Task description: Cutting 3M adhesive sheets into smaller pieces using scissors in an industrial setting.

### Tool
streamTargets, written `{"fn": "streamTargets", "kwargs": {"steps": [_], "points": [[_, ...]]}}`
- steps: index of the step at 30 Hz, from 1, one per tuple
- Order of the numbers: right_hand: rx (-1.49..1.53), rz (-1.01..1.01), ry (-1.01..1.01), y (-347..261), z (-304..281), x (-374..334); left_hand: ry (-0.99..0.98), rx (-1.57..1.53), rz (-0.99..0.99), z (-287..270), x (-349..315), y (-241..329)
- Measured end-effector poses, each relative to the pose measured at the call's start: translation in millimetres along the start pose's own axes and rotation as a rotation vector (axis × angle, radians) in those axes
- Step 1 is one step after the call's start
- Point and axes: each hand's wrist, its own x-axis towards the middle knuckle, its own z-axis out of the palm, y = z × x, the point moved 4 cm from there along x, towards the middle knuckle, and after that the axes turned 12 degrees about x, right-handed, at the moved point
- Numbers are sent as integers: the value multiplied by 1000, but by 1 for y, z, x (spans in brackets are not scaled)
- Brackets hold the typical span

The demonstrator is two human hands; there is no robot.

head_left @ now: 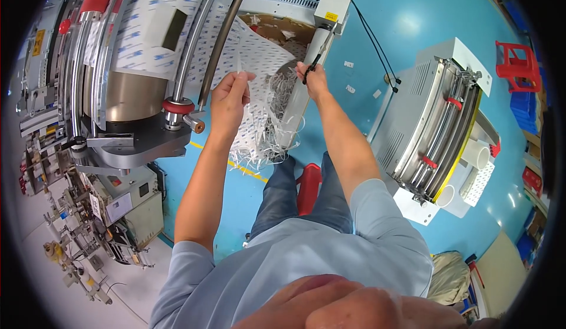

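My left hand is closed in a pinch, with a thin pale strip rising from the fingertips. Behind it hangs a white printed sheet with small blue marks. My right hand is closed around black-handled scissors, their dark tip pointing up and away beside a grey roller. A tangle of narrow white waste strips hangs between my hands, below the sheet. Both hands are apart from each other.
At the left stands a machine with a large printed roll, metal rods and a red-ringed shaft. A grey roller machine is on the right. Red stools stand on the blue floor.
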Motion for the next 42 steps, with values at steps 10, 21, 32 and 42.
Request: {"fn": "streamTargets", "kwargs": {"steps": [10,21,32,42], "points": [[-280,-208,-317,-24,85,25,-113,90,66,35,-1,1],[-680,-371,-230,-29,52,126,-52,333,-144,26,22,-62],[-1131,-439,-316,-181,98,64,149,319,71,11,21,-56],[-1434,-423,-373,-246,101,-30,17,-79,80,16,-8,-34]]}}
